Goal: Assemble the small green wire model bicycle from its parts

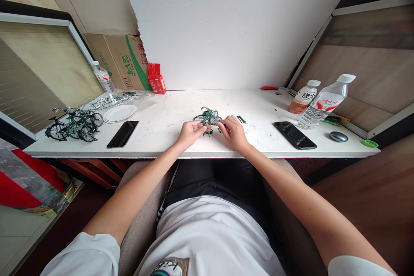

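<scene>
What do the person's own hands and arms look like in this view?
Both the left hand and right hand are bare, without gloves. No rings or watch can be made out. The forearms are bare too, below short, loose white sleeves.

Stretches 2 bare arms (pixel 142 181) forward, angled inward, with the left hand (pixel 191 133) and right hand (pixel 235 133) close together but apart. Holds the left with palm turned inward and partly upward, fingers bent toward the right; curls the right over with its back upward, thumb and index fingertip drawn close together
</scene>
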Action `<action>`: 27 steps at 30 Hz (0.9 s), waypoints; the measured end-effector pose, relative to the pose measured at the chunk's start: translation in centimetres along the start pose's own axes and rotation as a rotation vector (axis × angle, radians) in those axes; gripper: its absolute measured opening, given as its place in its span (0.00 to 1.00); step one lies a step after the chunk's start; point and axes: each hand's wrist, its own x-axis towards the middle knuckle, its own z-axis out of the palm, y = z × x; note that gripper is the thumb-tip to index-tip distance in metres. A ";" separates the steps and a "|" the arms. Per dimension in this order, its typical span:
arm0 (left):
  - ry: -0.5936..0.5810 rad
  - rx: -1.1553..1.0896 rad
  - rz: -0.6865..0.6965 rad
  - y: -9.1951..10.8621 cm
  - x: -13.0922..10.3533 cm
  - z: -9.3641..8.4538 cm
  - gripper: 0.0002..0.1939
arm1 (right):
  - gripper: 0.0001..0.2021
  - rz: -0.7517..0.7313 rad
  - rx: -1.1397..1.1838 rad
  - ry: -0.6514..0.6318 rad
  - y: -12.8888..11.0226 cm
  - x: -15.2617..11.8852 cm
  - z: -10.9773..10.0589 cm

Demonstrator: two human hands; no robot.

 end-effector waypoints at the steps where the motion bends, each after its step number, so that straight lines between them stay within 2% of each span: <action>1: 0.000 0.000 0.000 0.0 0.0 0.0 0.27 | 0.14 -0.002 0.002 0.000 0.0 0.0 0.0; 16: 0.008 -0.052 -0.027 0.3 0.0 0.1 0.27 | 0.10 -0.036 0.013 -0.006 -0.2 -0.2 0.0; 27: 0.000 -0.057 -0.036 0.2 -0.1 0.1 0.28 | 0.11 -0.006 0.002 -0.002 -0.6 0.0 -0.2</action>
